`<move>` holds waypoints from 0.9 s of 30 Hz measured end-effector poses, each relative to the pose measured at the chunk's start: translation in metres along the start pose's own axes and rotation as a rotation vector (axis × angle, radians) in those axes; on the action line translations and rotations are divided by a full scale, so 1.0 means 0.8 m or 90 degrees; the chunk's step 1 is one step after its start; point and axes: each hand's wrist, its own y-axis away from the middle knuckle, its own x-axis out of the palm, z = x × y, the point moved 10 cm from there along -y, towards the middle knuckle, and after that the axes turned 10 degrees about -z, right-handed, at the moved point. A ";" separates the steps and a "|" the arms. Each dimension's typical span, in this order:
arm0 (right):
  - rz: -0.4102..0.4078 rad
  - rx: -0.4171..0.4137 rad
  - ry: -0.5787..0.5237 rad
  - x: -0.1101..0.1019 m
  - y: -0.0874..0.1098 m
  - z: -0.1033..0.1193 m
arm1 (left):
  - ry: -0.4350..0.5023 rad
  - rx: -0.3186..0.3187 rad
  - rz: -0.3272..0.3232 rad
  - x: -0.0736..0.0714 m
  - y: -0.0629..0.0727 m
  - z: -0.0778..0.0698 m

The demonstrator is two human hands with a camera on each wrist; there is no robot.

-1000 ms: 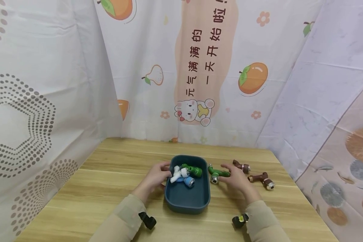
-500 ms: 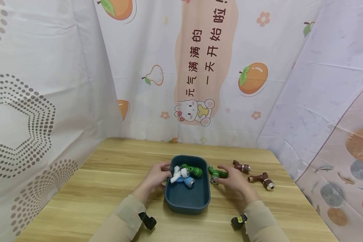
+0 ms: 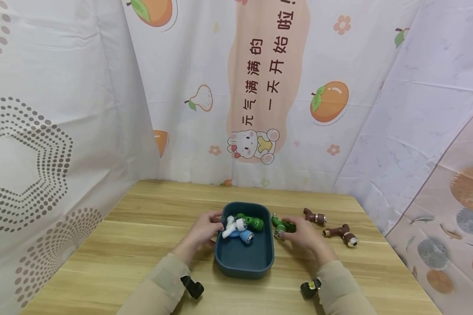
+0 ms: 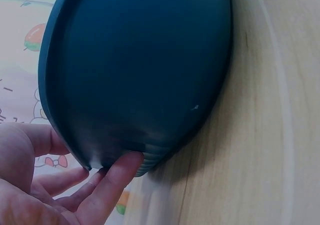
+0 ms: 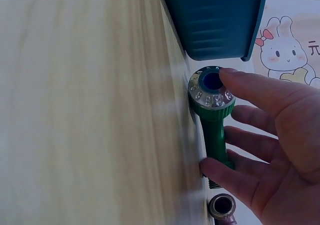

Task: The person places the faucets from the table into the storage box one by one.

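My left hand holds the near-left side of a dark teal plastic bin. In the left wrist view its fingers lie against the bin's outer wall and rim. Inside the bin are a white branched pipe fitting, a blue one and a green one. Right of the bin, my right hand grips another green branched pipe fitting on the table. Its thumb touches the silver-ringed end, and the other fingers lie along the threaded stem; the palm side hides part of it in the head view.
Two brown pipe fittings lie right of my right hand, one farther back and one nearer. The wooden table ends at printed curtains at the back and sides. A small black camera sits on each wrist.
My right hand has shifted slightly left and its fingers have drawn in around the green fitting, the thumb coming to its silver end. The left hand and the bin stay put.
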 end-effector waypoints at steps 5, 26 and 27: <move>0.009 0.020 0.008 -0.004 0.002 -0.001 | -0.003 0.001 -0.004 -0.001 -0.001 -0.001; 0.015 0.065 0.025 -0.002 0.004 -0.011 | 0.008 0.009 -0.008 -0.001 0.001 -0.002; 0.015 0.064 0.025 -0.002 0.004 -0.010 | 0.008 0.009 -0.009 -0.001 0.001 -0.002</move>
